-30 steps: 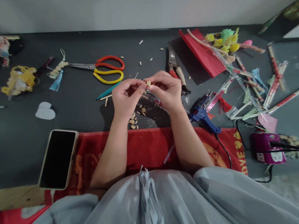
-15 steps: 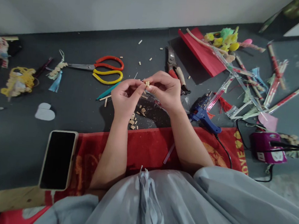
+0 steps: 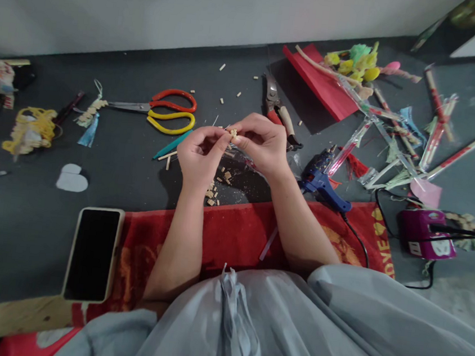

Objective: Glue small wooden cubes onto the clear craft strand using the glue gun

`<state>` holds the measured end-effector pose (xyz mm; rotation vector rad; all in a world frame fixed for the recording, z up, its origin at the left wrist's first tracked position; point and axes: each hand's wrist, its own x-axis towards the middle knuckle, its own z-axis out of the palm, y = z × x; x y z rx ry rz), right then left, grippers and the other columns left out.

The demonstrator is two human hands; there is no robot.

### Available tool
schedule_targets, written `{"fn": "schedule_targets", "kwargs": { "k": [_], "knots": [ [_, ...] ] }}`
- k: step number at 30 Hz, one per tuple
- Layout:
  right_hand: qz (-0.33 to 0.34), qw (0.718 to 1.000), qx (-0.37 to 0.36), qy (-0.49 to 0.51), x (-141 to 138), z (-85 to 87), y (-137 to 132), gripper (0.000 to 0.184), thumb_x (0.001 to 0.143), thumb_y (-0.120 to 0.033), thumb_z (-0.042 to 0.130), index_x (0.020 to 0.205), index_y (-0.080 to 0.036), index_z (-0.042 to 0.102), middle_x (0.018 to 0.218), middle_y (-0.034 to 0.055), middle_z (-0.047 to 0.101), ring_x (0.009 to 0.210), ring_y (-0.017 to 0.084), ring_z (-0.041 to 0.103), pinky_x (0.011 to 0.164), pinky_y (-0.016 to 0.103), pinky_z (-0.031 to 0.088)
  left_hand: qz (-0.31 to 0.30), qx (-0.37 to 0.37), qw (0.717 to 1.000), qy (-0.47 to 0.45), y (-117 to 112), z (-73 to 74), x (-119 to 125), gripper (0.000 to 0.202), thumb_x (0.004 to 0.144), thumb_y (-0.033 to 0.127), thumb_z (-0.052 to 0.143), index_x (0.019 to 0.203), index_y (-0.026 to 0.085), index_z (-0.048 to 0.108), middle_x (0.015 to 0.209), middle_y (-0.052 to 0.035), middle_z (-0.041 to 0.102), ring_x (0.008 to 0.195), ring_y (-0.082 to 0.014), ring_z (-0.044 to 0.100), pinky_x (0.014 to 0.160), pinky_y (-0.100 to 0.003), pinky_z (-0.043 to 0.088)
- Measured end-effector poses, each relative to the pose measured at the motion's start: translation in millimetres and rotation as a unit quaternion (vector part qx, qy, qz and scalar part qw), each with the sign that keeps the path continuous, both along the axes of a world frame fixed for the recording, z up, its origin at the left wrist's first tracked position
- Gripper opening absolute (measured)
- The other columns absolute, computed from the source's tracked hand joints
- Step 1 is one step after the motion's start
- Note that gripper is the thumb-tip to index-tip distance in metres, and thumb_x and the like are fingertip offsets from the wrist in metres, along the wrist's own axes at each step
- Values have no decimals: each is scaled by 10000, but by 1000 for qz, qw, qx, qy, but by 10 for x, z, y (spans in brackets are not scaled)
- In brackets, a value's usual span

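Note:
Between the fingertips of both hands is a small cluster of pale wooden pieces (image 3: 234, 134). My left hand (image 3: 202, 154) pinches it from the left, thumb against fingers. From the other side my right hand (image 3: 263, 141) grips it between thumb and forefinger. Fingers cover much of the cluster, so its exact shape is unclear. Below the hands lie loose cut wooden bits (image 3: 213, 192) on the dark table. A teal pen (image 3: 172, 145) rests just left of my left hand, and pliers (image 3: 275, 105) with red and white handles lie behind my right hand.
Scissors (image 3: 172, 111) with orange and yellow handles lie to the left. A blue glue gun (image 3: 324, 181) sits right, its cord crossing a red towel (image 3: 236, 231). A phone (image 3: 92, 254) lies front left. Wrapped sticks (image 3: 439, 134) and red paper (image 3: 319, 84) occupy the back right.
Nearly everything stays in place. Both hands hold the same pinch on the small wooden cluster, with at most a very slight shift.

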<state>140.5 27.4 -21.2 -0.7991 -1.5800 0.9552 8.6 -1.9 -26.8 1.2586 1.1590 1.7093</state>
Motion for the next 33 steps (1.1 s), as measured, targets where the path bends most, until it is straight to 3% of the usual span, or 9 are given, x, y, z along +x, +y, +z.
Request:
{"fn": "schedule_targets", "kwargs": {
  "k": [7,13,17,21,28,33],
  "knots": [
    [-14,1000,0,-14,-10,-25,8,241,743,-458,709,833,-235,728,764,-18,667,715,99,584,665,276,467,-1,-16,1000,3,11,3,6,201,724,386,728,710,192,678,630,22,638,555,-58,576,534,-183,476],
    [-28,999,5,31,-38,-40,5,216,724,-412,740,855,-241,727,790,-23,669,727,92,585,674,264,479,-5,-55,998,-31,40,-16,2,254,715,459,716,760,209,702,567,35,577,441,-39,469,401,-173,360],
    [4,991,-73,107,-46,-90,26,230,758,-432,704,865,-229,711,812,-26,657,714,66,581,680,237,487,-6,-83,996,-37,45,-27,-7,294,742,502,675,802,215,696,505,53,490,389,-36,401,353,-178,273],
    [51,963,-168,202,-67,-126,44,307,778,-509,656,857,-214,685,704,-43,594,596,40,508,618,211,471,-8,-79,996,-41,61,-69,-17,310,813,522,581,832,221,654,483,70,406,366,-35,362,358,-182,273],
    [60,939,-255,223,-82,-54,39,462,625,-625,719,753,-189,635,660,-41,548,585,51,489,593,204,464,30,-49,998,15,86,-164,-43,317,839,529,533,941,237,602,651,38,528,436,-39,414,403,-190,316],
    [87,954,-251,138,-63,-105,51,441,707,-602,668,771,-167,643,651,-29,575,616,56,518,600,191,445,5,-12,994,108,59,-122,-75,382,820,534,561,1065,254,645,885,-28,605,659,-79,546,562,-198,438]
  ]
}}
